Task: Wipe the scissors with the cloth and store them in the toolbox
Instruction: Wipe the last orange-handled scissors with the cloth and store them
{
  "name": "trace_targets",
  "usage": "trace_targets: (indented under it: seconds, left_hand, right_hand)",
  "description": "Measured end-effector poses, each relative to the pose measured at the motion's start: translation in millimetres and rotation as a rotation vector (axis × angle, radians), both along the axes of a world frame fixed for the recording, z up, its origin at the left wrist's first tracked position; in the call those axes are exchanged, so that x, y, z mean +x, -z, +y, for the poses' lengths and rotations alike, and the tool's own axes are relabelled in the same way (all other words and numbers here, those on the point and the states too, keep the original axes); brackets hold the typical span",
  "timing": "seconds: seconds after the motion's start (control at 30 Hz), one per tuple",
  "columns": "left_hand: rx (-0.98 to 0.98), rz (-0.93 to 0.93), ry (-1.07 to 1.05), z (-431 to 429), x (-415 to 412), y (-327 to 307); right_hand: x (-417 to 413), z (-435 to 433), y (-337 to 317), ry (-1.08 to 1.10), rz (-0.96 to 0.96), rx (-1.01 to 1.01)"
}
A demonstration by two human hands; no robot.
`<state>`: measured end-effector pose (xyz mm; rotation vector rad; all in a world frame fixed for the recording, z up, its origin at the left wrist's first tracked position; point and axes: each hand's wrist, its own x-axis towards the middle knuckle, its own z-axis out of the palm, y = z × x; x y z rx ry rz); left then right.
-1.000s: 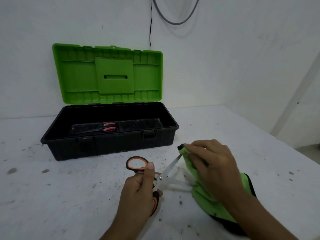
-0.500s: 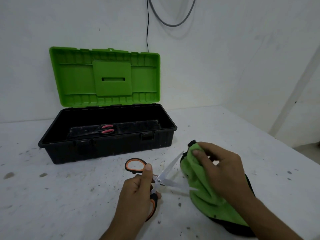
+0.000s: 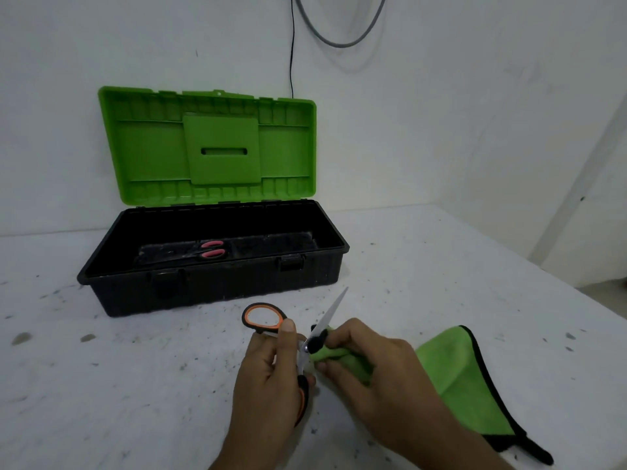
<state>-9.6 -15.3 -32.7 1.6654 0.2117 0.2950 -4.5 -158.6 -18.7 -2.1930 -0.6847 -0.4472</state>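
Observation:
My left hand (image 3: 268, 374) grips the orange-and-black handles of the scissors (image 3: 327, 317), thumb beside the upper loop. The blades are spread; one steel blade points up and right toward the toolbox. My right hand (image 3: 376, 371) pinches a fold of the green cloth (image 3: 464, 378) against the blades close to the pivot; the other blade is hidden under the cloth. The rest of the cloth trails on the table to the right. The black toolbox (image 3: 217, 286) stands behind, its green lid (image 3: 217, 147) raised.
Inside the toolbox lies another pair of scissors with red handles (image 3: 212, 250) on a black tray. The white table (image 3: 101, 385) is speckled with dirt. Its right edge (image 3: 556, 286) drops off. A cable (image 3: 292, 45) hangs on the wall behind.
My right hand slid the cloth from the blade tips down toward the pivot. More of the cloth now lies spread out on the table to the right.

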Motion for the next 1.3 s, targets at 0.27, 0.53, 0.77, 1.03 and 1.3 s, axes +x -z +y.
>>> trace_targets:
  seconds: [0.27, 0.53, 0.77, 1.03, 1.3]
  left_hand:
    - [-0.028, 0.084, 0.006, -1.0, 2.5, 2.2]
    - [-0.138, 0.114, 0.023, 3.7, 4.7, 1.0]
    - [-0.280, 0.165, -0.041, 7.9, 6.8, -4.0]
    - [-0.264, 0.119, -0.038, 9.6, 6.5, -4.2]
    - [-0.358, 0.134, -0.098, 18.2, 13.3, -6.4]
  right_hand:
    - [7.1, -19.0, 4.1, -0.099, -0.199, -0.191]
    - [7.4, -38.7, 7.3, -0.027, -0.224, -0.055]
    - [-2.0, -18.6, 8.9, 0.140, -0.498, -0.198]
    - [2.8, -10.4, 28.0, -0.030, -0.594, -0.609]
    - [14.4, -56.4, 22.3, 0.093, -0.377, -0.573]
